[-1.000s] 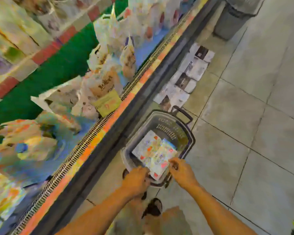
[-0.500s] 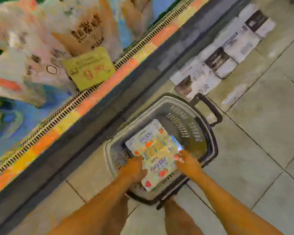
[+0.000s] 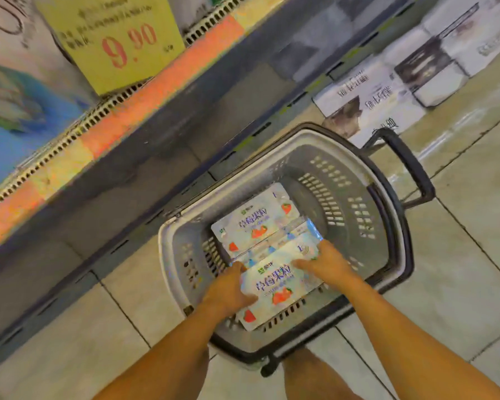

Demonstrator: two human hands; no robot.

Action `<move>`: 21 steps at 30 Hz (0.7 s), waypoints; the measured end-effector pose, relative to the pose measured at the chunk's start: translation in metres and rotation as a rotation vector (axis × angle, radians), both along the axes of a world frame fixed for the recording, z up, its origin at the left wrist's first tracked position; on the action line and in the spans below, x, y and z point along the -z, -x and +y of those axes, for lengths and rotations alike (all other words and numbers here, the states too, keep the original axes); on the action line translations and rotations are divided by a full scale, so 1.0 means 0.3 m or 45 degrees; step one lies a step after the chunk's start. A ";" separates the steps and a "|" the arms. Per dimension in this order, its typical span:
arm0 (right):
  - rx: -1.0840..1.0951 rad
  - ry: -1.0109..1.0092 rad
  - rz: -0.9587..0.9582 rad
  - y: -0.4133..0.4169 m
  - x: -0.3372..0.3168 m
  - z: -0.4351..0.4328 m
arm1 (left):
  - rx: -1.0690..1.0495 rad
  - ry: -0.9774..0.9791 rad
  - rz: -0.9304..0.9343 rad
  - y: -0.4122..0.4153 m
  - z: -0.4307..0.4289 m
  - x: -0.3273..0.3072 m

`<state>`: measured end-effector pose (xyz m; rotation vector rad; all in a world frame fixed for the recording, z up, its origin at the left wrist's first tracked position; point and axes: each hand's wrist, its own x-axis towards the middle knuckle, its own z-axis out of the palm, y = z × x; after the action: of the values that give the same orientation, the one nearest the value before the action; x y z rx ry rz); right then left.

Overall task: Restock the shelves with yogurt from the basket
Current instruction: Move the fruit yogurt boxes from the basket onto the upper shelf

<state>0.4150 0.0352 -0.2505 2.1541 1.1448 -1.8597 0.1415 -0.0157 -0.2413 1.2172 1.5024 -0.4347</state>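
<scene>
price tag (image 3: pixel 110 41): top cropped | shelf goods (image 3: pixel 12 111): blurred | middle yogurt pack (image 3: pixel 309 230): mostly covered

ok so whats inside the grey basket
Two strawberry yogurt packs lie in the basket: the far pack, and the near pack held by the left hand and right hand. A blue strip shows between them. Whatever lies beneath the packs is covered.
</scene>
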 end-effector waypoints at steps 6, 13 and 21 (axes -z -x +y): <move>0.104 0.091 0.138 0.005 -0.055 0.037 | -0.123 0.116 -0.065 0.017 -0.005 0.008; 0.143 0.108 0.285 -0.011 -0.140 0.118 | -0.239 0.283 -0.207 0.048 0.075 -0.074; -0.064 0.151 0.487 0.087 -0.281 0.265 | -0.444 0.506 -0.462 0.121 0.184 -0.287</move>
<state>0.3891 0.1146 -0.1661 1.7382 1.0972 -2.3171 0.1054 0.0394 -0.1551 0.6620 1.2090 -0.2439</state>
